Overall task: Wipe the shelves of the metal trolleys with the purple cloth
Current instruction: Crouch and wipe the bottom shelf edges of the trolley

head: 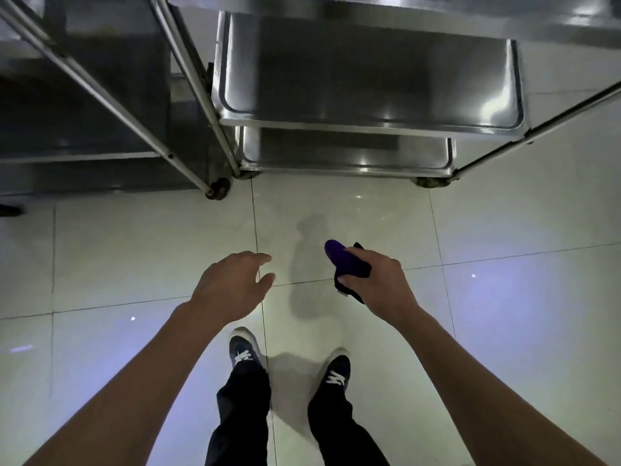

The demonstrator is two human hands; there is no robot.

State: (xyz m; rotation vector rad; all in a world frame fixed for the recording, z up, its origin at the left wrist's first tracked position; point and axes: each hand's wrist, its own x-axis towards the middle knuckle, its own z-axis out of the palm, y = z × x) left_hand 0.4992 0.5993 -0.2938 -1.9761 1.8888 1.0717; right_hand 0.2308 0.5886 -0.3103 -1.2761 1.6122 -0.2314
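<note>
I stand on a pale tiled floor (pixel 134 250), looking down past both bare forearms at my dark shoes (pixel 243 351). My right hand (pixel 376 280) grips the purple cloth (pixel 342 260): fingers and thumb are curled round its bunched middle, one rounded end pokes out toward my left, and a darker fold hangs below the palm. The cloth is in the air above the floor, well short of any shelf. My left hand (pixel 228 284) holds nothing; its fingers are loosely bent and slightly spread, palm down, just beside the right hand with a gap between them.

Ahead stands a metal trolley (pixel 369 127) with two shiny shelves in view, one above the other, on small castors. A second trolley (pixel 100 82) stands close on its left, darker, with slanting tubular legs.
</note>
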